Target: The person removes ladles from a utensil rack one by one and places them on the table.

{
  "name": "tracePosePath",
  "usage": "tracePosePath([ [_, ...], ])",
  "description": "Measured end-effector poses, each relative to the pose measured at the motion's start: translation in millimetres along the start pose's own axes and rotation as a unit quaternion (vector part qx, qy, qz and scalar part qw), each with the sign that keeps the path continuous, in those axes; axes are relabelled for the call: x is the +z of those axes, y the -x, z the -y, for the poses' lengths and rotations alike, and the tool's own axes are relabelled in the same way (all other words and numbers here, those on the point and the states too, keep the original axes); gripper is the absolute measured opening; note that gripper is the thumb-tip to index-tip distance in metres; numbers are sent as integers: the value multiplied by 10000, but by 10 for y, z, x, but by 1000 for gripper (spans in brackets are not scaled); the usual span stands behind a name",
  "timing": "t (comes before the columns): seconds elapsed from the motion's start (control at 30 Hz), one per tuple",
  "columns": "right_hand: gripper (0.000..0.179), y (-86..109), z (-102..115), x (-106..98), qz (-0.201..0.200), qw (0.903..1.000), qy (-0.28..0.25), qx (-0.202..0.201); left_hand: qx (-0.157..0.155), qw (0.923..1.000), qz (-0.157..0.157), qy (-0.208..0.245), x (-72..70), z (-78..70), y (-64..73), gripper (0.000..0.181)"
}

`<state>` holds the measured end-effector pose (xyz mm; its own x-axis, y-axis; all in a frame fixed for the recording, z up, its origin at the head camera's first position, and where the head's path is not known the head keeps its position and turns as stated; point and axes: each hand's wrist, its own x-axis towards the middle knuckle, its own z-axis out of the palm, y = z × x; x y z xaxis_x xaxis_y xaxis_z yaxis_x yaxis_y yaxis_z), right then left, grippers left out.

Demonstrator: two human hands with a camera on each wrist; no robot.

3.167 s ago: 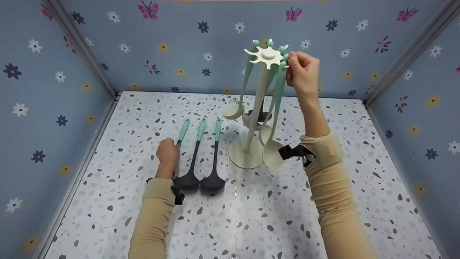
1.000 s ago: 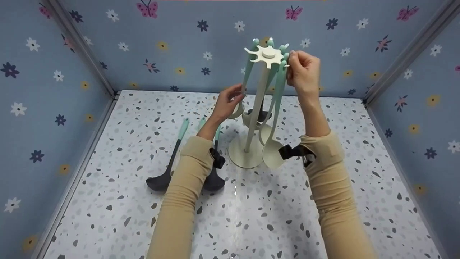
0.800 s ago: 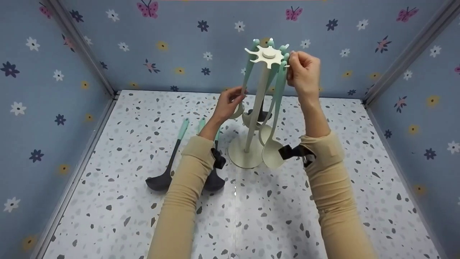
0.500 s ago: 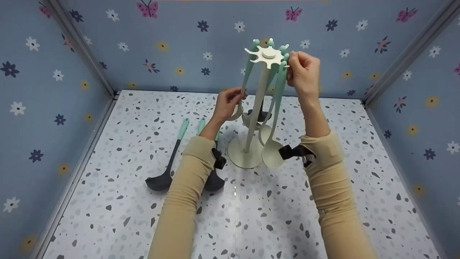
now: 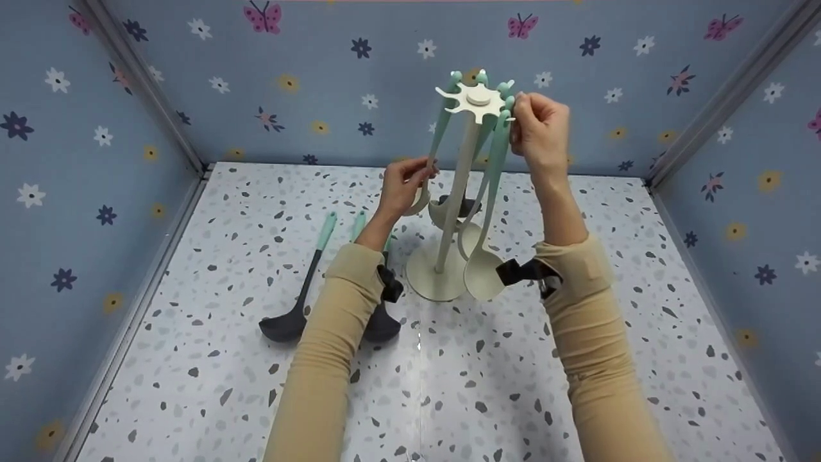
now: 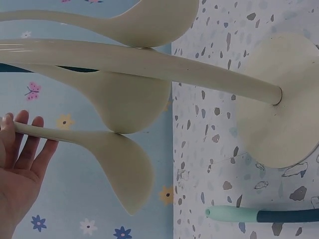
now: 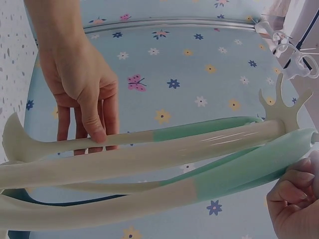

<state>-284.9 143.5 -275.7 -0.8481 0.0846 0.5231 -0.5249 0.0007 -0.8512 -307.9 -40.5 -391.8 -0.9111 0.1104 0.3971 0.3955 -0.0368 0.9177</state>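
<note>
A cream utensil rack (image 5: 478,99) stands upright, with several mint-handled utensils hanging from its star-shaped top. My left hand (image 5: 401,186) pinches the shaft of a cream ladle (image 6: 129,169) on the rack's left side, thumb in front and fingers behind. This ladle's mint handle reaches up to a hook. At the upper right of the rack, my right hand (image 5: 545,128) has curled fingers at the top of a mint utensil handle; I cannot tell which hanging utensil it belongs to. A large cream spoon (image 5: 482,276) hangs nearest, and a dark ladle bowl (image 5: 471,205) shows behind.
Left of the round rack base (image 5: 426,276), dark ladles with mint handles lie on the speckled table (image 5: 487,398). One dark ladle (image 5: 285,324) is fully visible; my left arm partly covers another dark ladle (image 5: 383,327) and a mint handle (image 5: 359,222). Flowered walls (image 5: 372,38) enclose the table.
My left hand has left the leftmost dark ladle on the table and moved up to the hanging cream ladle. Lately the hanging utensils shifted slightly left. My right hand stayed put.
</note>
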Motion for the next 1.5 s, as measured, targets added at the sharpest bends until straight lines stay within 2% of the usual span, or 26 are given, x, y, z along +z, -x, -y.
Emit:
tracePosePath([
  [0.47, 36, 9, 23, 9, 17, 9998, -81, 162, -129, 9998, -61, -101, -40, -85, -13, 22],
  [0.73, 35, 10, 26, 5, 6, 9998, -59, 174, -120, 9995, -197, -219, -166, -100, 16, 22],
  [1.0, 35, 10, 26, 9, -4, 9998, -47, 184, -280, 9975, -393, -515, -448, 85, 8, 23],
  [1.1, 36, 7, 19, 9, -15, 9998, -80, 159, -411, 9958, -476, -666, -569, 74, 46, 22],
  [1.2, 36, 7, 16, 7, -37, 9999, -42, 118, -591, 9916, -630, -963, -705, 161, 64, 21],
  [1.37, 36, 9, 20, 5, -49, 10000, 19, 78, -821, 9829, -823, -1428, -900, 196, 139, 21],
  [1.5, 35, 8, 35, 10, -32, 9996, -117, 267, -1011, 9763, -966, -1652, -1047, 207, 212, 22],
])
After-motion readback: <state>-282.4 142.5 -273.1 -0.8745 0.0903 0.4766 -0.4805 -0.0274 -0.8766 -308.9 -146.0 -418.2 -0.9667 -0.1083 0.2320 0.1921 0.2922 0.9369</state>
